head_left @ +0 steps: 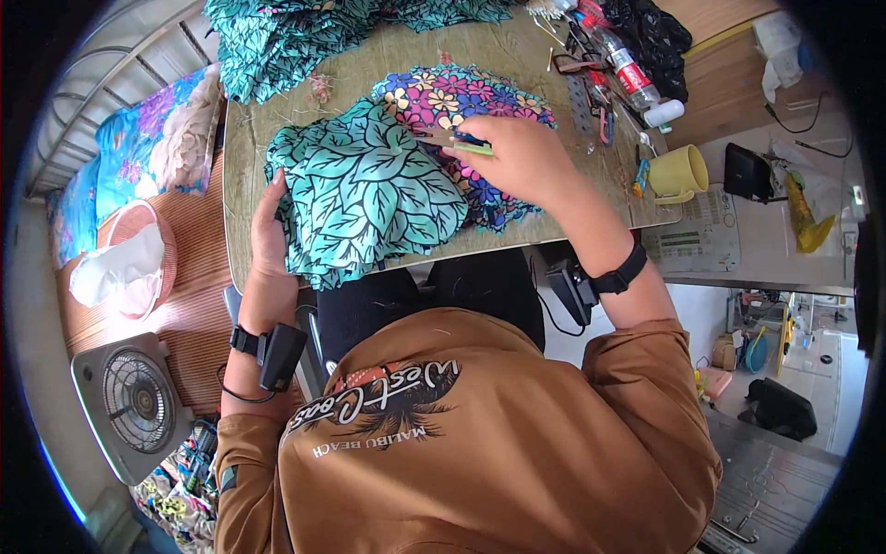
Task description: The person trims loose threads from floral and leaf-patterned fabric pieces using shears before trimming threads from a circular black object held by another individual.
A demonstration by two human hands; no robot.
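Note:
A teal fabric piece with black leaf outlines (374,189) lies bunched at the table's front edge and hangs slightly over it. My left hand (269,226) grips its left side, the fingers partly hidden by the cloth. My right hand (521,157) is closed around a small pointed tool with a light green handle (473,148); its thin tip points left, over the cloth. Its exact kind is too small to tell. Under and beyond the teal piece spreads a flower-print fabric (438,92) in pink, purple and cream, below my right hand.
More teal leaf-print fabric (277,46) is heaped at the table's far left. At the far right lie a plastic bottle (632,78), a black bag (651,32) and scissors (605,120). A yellow mug (678,174) stands right of the table (517,55). A fan (138,397) sits left.

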